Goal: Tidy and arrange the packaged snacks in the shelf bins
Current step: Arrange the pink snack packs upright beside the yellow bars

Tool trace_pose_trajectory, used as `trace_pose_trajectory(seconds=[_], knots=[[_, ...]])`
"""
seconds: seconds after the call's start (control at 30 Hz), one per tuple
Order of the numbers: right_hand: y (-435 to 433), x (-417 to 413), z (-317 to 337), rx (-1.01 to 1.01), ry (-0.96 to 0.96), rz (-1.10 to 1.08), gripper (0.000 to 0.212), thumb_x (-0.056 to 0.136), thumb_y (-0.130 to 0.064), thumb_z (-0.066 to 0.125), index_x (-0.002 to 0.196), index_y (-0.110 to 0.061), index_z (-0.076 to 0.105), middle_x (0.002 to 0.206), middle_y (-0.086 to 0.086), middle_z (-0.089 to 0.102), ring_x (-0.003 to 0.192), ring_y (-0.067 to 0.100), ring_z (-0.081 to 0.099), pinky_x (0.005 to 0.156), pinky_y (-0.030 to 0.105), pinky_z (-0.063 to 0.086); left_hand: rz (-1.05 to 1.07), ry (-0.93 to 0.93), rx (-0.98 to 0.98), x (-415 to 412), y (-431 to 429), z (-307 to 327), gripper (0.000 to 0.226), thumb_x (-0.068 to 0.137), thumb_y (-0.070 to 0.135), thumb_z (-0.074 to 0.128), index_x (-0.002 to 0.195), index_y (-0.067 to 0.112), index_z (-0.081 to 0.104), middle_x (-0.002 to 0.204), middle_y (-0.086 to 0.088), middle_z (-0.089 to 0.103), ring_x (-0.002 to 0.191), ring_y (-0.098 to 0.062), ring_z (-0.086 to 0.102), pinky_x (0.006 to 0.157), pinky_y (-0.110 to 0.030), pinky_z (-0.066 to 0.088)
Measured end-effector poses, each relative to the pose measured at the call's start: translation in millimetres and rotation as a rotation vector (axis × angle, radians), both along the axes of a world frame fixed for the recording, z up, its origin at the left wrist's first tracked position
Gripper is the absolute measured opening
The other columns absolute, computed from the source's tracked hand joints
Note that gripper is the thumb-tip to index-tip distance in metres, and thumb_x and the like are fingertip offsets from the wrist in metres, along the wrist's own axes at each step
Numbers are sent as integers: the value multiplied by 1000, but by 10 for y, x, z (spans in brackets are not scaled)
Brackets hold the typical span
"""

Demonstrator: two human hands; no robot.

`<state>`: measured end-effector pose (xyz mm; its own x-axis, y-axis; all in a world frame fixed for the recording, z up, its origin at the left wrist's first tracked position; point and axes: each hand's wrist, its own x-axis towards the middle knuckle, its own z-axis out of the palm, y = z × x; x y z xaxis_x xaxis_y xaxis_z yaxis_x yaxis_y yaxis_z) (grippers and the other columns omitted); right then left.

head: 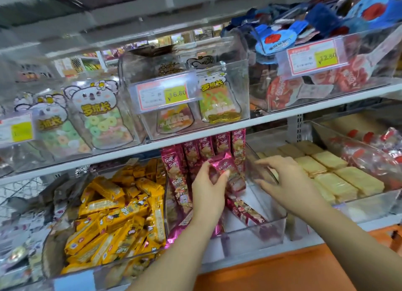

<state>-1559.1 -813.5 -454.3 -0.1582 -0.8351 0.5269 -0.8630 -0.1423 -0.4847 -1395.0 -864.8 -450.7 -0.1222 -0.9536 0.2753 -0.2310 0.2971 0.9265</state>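
A clear plastic bin [256, 227] on the lower shelf holds pink snack packets. Several stand upright in a row [204, 148] at the back and left; others lie flat [247, 212] on the bin floor. My left hand [210, 188] pinches one pink packet [224, 165] between thumb and fingers, above the middle of the bin. My right hand [282, 182] hovers over the bin's right wall with fingers spread and lightly bent, holding nothing.
A bin of yellow snack bars [117, 214] sits to the left, a bin of pale wafer packs [339, 175] to the right. The upper shelf carries bins of gummy-ring bags [97, 116], price tags [165, 94] and blue-and-red packets [280, 40]. An orange ledge [282, 273] runs below.
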Motion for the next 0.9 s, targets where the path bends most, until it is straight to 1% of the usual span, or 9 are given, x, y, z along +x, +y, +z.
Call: trace_pose_trajectory(seconds=[0.03,0.1,0.17,0.3,0.37,0.47,0.63,0.8,0.9], knots=[[-1,-45,-34,43,5,-14,40,80,-23,71,118,-22,61,114,-5,60,108,18,50,84,20,35,-12,-25,1,-79,-92,-5,56,89,25,64,139,16,41,109,20,52,100,-15,64,96,-37,48],[2,-103,-106,137,2,-8,40,82,-22,67,121,-24,59,120,-7,57,111,14,50,88,20,36,-60,-117,-4,-220,-260,-15,31,89,24,63,118,26,52,95,20,58,91,-15,65,89,-39,51],[-1,-140,-148,157,-35,21,38,83,-19,66,120,-25,59,122,-9,56,111,10,52,91,20,38,-74,-177,-7,-349,-436,-64,18,87,28,66,103,23,58,92,10,64,89,-17,64,84,-44,54],[-37,-200,-162,149,-96,24,36,85,-14,62,119,-26,60,119,-13,57,107,7,53,90,18,40,-7,-127,35,-573,-800,-249,47,83,34,68,126,20,55,112,1,64,103,-23,62,85,-44,53],[-55,-214,-171,139,-91,29,34,86,-16,61,117,-28,60,118,-15,56,105,5,53,88,17,41,37,-124,46,-663,-932,-337,38,82,24,70,117,16,58,106,-2,66,99,-25,63,85,-43,53],[-85,-230,-167,140,-67,39,31,87,-19,62,116,-29,61,116,-17,54,105,3,52,87,16,41,56,-282,48,-738,-1010,-444,37,82,20,70,116,10,56,102,-7,67,95,-28,64,78,-28,50],[-119,-247,-183,132,-80,56,29,87,-20,62,114,-27,62,117,-16,55,104,5,54,90,24,45,58,-508,54,-809,-1078,-570,43,84,33,67,118,9,54,113,-12,64,104,-31,60,78,-29,45],[-135,-248,-211,121,-68,57,26,88,-24,62,113,-29,62,118,-18,53,103,3,54,86,24,47,89,-459,14,-837,-1130,-475,36,85,25,67,116,9,57,111,-12,65,103,-30,61,78,-28,44],[-129,-244,-205,122,-63,58,27,87,-25,62,114,-28,63,119,-17,53,102,2,54,87,23,47,2,-550,57,-771,-1095,-411,38,84,25,68,115,8,55,110,-13,65,101,-30,61,78,-28,45]])
